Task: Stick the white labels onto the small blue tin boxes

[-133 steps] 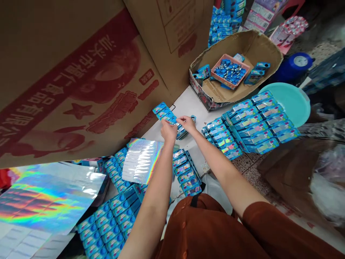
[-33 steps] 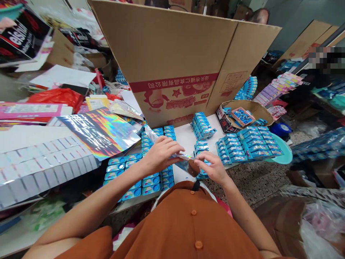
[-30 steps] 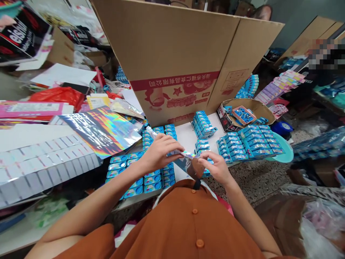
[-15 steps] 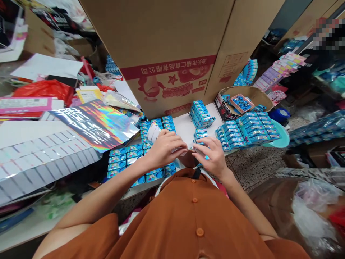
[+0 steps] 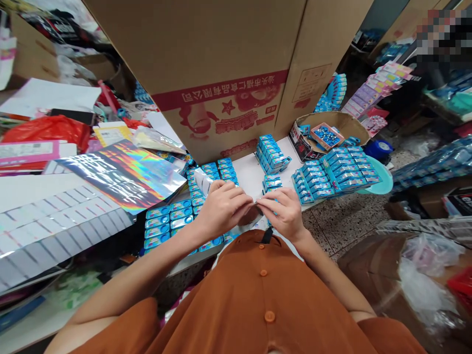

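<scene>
My left hand (image 5: pixel 222 207) is closed, thumb and fingers pinched together, around a curled white strip (image 5: pixel 201 181) that sticks out behind its knuckles. My right hand (image 5: pixel 284 212) meets it fingertip to fingertip, pinching something too small to make out. Under and left of the hands lie rows of small blue boxes (image 5: pixel 158 222) with round marks on top. Just beyond the right hand, a short stack of blue boxes (image 5: pixel 272 182) stands on the white tabletop (image 5: pixel 246 176).
A tall cardboard carton (image 5: pixel 221 54) rises behind the tabletop. More blue boxes are stacked upright (image 5: pixel 272 153) and at the right (image 5: pixel 342 169), beside an open box (image 5: pixel 304 147) holding a pink tray (image 5: pixel 326 135). A shiny holographic sheet (image 5: pixel 136 172) lies left. A turquoise basin (image 5: pixel 383 178) sits right.
The fingertips of both hands have come closer together. The white strip has shifted and now shows a longer, flatter side. The whole view has turned slightly.
</scene>
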Tool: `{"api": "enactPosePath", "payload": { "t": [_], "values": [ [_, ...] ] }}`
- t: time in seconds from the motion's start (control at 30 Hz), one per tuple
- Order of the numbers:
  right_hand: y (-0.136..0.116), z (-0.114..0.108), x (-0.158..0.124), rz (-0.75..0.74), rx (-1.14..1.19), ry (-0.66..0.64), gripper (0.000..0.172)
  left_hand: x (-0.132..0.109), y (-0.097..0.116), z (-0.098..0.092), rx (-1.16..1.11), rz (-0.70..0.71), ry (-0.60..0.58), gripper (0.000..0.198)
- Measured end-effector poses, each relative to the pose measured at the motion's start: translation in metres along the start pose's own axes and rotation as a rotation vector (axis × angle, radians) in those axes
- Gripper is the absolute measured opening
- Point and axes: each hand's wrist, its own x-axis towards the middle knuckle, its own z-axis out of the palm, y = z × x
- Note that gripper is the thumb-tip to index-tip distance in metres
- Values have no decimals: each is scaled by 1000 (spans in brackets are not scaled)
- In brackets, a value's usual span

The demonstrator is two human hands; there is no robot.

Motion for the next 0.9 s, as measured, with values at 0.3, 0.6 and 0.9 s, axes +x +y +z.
{"api": "enactPosePath", "payload": {
  "t": [0.3, 0.6, 0.9],
  "values": [
    [-2, 1, -3, -88, 11, 90, 17, 1, 2, -6, -94, -45, -26, 24],
    [-4, -1, -6, -154, -84, 152, 19, 0, 5, -7, -193, -140, -54, 25],
    [-7, -1, -7, -174, -102, 129, 33, -1, 10, -12, -212, -166, -50, 27]
  ]
}}
